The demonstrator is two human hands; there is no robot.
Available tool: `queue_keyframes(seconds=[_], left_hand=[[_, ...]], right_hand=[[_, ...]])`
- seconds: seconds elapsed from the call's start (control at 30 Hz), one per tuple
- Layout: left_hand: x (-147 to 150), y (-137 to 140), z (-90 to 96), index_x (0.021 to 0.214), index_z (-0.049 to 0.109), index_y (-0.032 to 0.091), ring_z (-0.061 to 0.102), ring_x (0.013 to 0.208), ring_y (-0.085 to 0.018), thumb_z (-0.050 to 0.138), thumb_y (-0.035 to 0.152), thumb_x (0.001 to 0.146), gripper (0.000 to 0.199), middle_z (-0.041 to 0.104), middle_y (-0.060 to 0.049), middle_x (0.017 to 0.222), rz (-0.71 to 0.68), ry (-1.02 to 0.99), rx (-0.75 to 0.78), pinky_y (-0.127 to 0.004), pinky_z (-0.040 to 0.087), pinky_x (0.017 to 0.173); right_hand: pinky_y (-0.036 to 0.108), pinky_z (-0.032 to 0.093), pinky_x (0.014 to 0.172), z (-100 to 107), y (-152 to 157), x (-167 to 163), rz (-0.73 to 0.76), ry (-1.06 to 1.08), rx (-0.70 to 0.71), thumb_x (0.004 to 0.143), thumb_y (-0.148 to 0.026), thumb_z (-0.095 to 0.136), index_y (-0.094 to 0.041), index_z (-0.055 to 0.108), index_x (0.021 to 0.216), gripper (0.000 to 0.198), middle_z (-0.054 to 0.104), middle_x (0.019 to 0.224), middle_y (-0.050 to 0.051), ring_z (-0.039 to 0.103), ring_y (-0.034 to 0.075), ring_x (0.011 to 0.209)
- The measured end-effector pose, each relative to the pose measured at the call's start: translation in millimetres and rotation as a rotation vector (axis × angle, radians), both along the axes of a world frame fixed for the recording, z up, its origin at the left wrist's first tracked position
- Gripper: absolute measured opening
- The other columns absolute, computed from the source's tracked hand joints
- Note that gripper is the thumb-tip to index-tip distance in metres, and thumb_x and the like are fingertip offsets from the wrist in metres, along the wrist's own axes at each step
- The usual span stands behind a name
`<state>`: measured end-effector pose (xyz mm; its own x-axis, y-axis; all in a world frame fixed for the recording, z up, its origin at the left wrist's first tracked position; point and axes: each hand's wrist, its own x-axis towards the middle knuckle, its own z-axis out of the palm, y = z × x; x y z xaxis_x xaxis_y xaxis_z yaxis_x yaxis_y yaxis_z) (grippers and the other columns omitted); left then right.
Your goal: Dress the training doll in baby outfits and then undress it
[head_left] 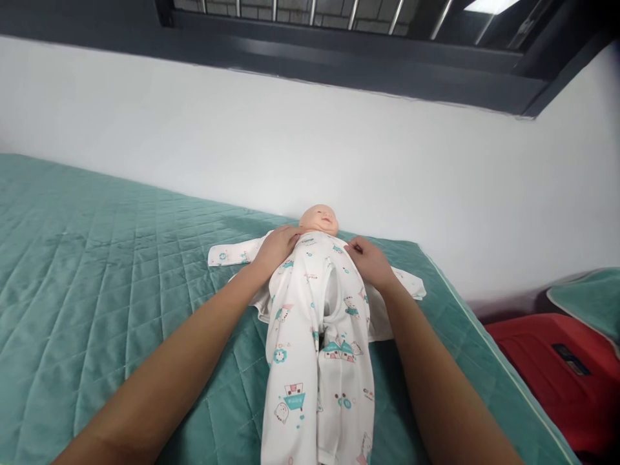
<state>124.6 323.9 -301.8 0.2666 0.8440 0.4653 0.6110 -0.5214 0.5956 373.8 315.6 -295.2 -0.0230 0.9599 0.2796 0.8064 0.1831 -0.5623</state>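
Note:
A baby doll (320,219) lies on its back, head toward the wall. White printed split-crotch baby pants (295,336) are spread over its body, waistband up near the neck and legs stretching toward me. Beneath them a white printed baby top (230,253) shows, its sleeves out to both sides. My left hand (281,247) is closed at the left corner of the waistband, by the doll's neck; its fingertips are partly hidden. At the opposite corner my right hand (369,259) has its fingers curled in a pinch on the pants' edge.
A green quilted mattress cover (121,278) spreads under everything and meets a white wall (242,142) behind the doll. Past the mattress's right edge stand a red plastic item (547,361) and a green cloth (588,300). A dark-framed barred window (339,48) is above.

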Motion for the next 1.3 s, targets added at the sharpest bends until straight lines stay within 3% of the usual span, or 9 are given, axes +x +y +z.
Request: queue_keyframes(seconds=[0.17, 0.33, 0.5, 0.67, 0.8, 0.93, 1.07, 1.17, 1.3], left_hand=[[-0.8, 1.7, -3.6, 0.112, 0.071, 0.019, 0.064, 0.105, -0.022, 0.042, 0.025, 0.097, 0.033, 0.071, -0.008, 0.114, 0.005, -0.015, 0.003, -0.036, 0.047, 0.096], [-1.0, 3.9, -6.3, 0.112, 0.071, 0.019, 0.064, 0.105, -0.022, 0.041, 0.026, 0.097, 0.034, 0.071, -0.007, 0.114, -0.006, -0.020, 0.023, -0.036, 0.047, 0.097], [-4.0, 7.5, -10.8, 0.114, 0.070, 0.023, 0.063, 0.101, -0.022, 0.041, 0.026, 0.097, 0.034, 0.071, -0.006, 0.107, -0.020, 0.096, 0.090, -0.035, 0.047, 0.094], [-10.0, -5.7, -9.5, 0.112, 0.068, 0.020, 0.060, 0.104, -0.022, 0.044, 0.025, 0.096, 0.029, 0.069, -0.008, 0.110, -0.020, 0.150, 0.154, -0.035, 0.046, 0.096], [-19.7, -28.7, -13.6, 0.112, 0.066, 0.017, 0.056, 0.110, -0.023, 0.048, 0.023, 0.094, 0.027, 0.066, -0.011, 0.116, 0.060, 0.105, 0.208, -0.038, 0.044, 0.099], [-35.6, -73.6, -20.4, 0.116, 0.064, 0.018, 0.054, 0.116, -0.023, 0.049, 0.023, 0.093, 0.027, 0.063, -0.010, 0.121, 0.202, -0.070, 0.216, -0.041, 0.042, 0.105], [-41.7, -160.6, -22.5, 0.112, 0.064, 0.022, 0.057, 0.114, -0.021, 0.049, 0.026, 0.094, 0.024, 0.064, -0.007, 0.118, 0.293, -0.247, 0.123, -0.039, 0.044, 0.103], [-30.6, -235.1, -25.9, 0.101, 0.066, 0.024, 0.061, 0.103, -0.021, 0.050, 0.028, 0.093, 0.018, 0.066, -0.005, 0.107, 0.229, -0.326, 0.047, -0.038, 0.050, 0.093], [-10.9, -302.9, -31.8, 0.110, 0.065, 0.029, 0.059, 0.106, -0.022, 0.048, 0.017, 0.090, 0.028, 0.063, -0.007, 0.109, 0.077, -0.290, -0.039, -0.039, 0.051, 0.092]], right_hand=[[0.033, 0.040, 0.072, -13.2, 2.0, -7.3, -0.087, 0.049, 0.076, 0.086, -0.044, 0.049, -0.021, 0.058, 0.081, 0.025, 0.068, 0.084, 0.005, 0.057, 0.021, 0.077], [0.038, 0.046, 0.086, -22.0, 1.9, -4.8, 0.003, 0.251, 0.127, 0.085, -0.042, 0.055, -0.023, 0.063, 0.099, 0.025, 0.071, 0.102, 0.005, 0.064, 0.023, 0.093], [0.042, 0.045, 0.096, -17.9, -6.2, -7.0, 0.072, 0.242, 0.114, 0.089, -0.039, 0.049, -0.024, 0.070, 0.105, 0.030, 0.070, 0.113, 0.005, 0.062, 0.024, 0.105], [0.043, 0.040, 0.107, -16.6, -31.6, -8.9, 0.115, 0.298, 0.123, 0.092, -0.041, 0.048, -0.025, 0.068, 0.118, 0.037, 0.064, 0.129, 0.005, 0.056, 0.024, 0.121], [0.043, 0.039, 0.110, -18.7, -70.9, -13.3, 0.072, 0.437, 0.132, 0.093, -0.041, 0.048, -0.023, 0.065, 0.124, 0.040, 0.062, 0.134, 0.005, 0.055, 0.023, 0.125], [0.048, 0.041, 0.109, -15.0, -132.7, -26.8, -0.009, 0.477, 0.182, 0.093, -0.039, 0.049, -0.024, 0.062, 0.128, 0.040, 0.060, 0.135, 0.007, 0.054, 0.026, 0.126], [0.048, 0.036, 0.115, -6.9, -209.1, -46.7, 0.119, 0.439, 0.201, 0.092, -0.035, 0.055, -0.031, 0.058, 0.128, 0.037, 0.051, 0.145, 0.003, 0.046, 0.024, 0.135], [0.050, 0.036, 0.115, -1.4, -257.5, -60.7, 0.219, 0.324, 0.092, 0.092, -0.032, 0.055, -0.034, 0.053, 0.131, 0.039, 0.051, 0.145, 0.003, 0.044, 0.024, 0.137], [0.058, 0.031, 0.115, 3.1, -292.6, -70.3, 0.374, 0.110, 0.010, 0.091, -0.025, 0.053, -0.033, 0.051, 0.131, 0.040, 0.051, 0.144, 0.005, 0.040, 0.026, 0.139]])
